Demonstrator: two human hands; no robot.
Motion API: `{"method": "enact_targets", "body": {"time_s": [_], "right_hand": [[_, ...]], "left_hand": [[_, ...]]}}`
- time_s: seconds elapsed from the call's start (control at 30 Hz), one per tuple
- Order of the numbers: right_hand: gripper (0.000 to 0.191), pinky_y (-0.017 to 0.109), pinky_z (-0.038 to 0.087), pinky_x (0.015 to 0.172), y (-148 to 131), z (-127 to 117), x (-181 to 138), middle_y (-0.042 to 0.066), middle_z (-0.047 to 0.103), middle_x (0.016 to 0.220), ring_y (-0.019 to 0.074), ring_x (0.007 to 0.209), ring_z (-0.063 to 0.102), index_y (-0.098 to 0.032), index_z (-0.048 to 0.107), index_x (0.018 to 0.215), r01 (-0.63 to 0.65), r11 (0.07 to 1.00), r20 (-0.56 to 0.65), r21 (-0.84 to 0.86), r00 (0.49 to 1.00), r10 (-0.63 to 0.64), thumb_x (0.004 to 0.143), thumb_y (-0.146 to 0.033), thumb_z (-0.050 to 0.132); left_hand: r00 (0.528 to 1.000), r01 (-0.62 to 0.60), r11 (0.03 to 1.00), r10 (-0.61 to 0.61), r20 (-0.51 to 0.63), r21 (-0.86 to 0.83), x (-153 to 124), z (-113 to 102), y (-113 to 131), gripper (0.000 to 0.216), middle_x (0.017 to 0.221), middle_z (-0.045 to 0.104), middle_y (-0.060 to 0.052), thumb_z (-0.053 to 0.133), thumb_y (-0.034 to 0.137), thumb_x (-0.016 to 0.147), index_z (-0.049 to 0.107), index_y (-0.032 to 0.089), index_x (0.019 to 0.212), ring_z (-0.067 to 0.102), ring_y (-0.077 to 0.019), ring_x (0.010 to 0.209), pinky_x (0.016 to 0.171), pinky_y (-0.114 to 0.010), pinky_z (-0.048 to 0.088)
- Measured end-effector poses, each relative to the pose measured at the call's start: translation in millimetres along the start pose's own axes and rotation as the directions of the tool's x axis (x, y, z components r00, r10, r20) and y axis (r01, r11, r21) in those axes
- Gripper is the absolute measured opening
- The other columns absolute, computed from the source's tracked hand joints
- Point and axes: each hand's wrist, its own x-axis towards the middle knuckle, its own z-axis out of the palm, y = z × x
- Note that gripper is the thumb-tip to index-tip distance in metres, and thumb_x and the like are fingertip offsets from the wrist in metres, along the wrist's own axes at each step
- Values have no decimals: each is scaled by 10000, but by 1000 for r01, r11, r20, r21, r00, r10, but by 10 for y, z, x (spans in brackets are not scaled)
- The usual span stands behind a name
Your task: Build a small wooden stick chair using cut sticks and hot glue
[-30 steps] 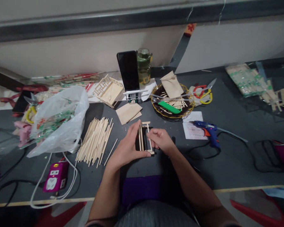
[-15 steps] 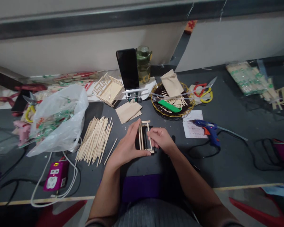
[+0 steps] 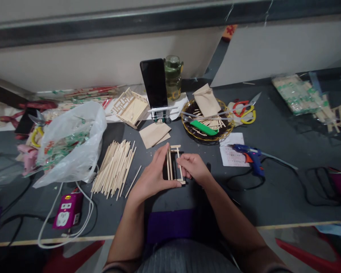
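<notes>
A small rectangular frame of thin wooden sticks (image 3: 174, 180) stands on the dark table in front of me. My left hand (image 3: 154, 172) grips it from the left, fingers at its far end and thumb along its near end. On the other side, my right hand (image 3: 191, 167) pinches the frame's right-hand stick between thumb and fingers. Some fingertips are hidden behind the wood. Left of my hands lies a pile of loose wooden sticks (image 3: 113, 168), with a single stick (image 3: 133, 181) apart from it.
A blue glue gun (image 3: 251, 155) rests on paper at right. Behind are a basket (image 3: 207, 138) with a green comb (image 3: 204, 128), scissors (image 3: 247, 112), a phone (image 3: 154, 83), a bottle (image 3: 173, 77) and a stick-built model (image 3: 130, 108). A plastic bag (image 3: 74, 144) and power box (image 3: 68, 210) sit left.
</notes>
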Motion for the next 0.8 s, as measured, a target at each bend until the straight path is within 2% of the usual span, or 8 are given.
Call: {"method": "enact_targets", "body": {"time_s": [0.4, 0.6, 0.8], "right_hand": [[328, 158, 255, 311, 0, -2, 2, -59, 501, 360, 47, 283, 354, -197, 532, 541, -16, 1000, -2, 5, 1000, 16, 714, -454, 639], [324, 154, 254, 307, 8, 3, -3, -60, 501, 362, 48, 282, 356, -196, 533, 541, -21, 1000, -14, 11, 1000, 22, 719, -445, 640], [315, 155, 272, 310, 23, -4, 1, -57, 511, 372, 52, 286, 369, -194, 545, 550, -18, 1000, -9, -2, 1000, 18, 720, -440, 640]], "left_hand": [[1000, -1, 1000, 1, -4, -3, 3, 1, 12, 1183, 1592, 222, -96, 811, 470, 691, 12, 376, 1558, 419, -332, 1358, 1069, -461, 436], [1000, -14, 1000, 14, -12, -1, 4, 1, 8, 1174, 1600, 210, -100, 807, 476, 693, 22, 365, 1559, 363, -336, 1404, 1094, -470, 410], [1000, -10, 1000, 10, -9, -8, 3, 0, 8, 1185, 1592, 224, -99, 811, 476, 687, 13, 380, 1557, 405, -340, 1369, 1071, -476, 432]]}}
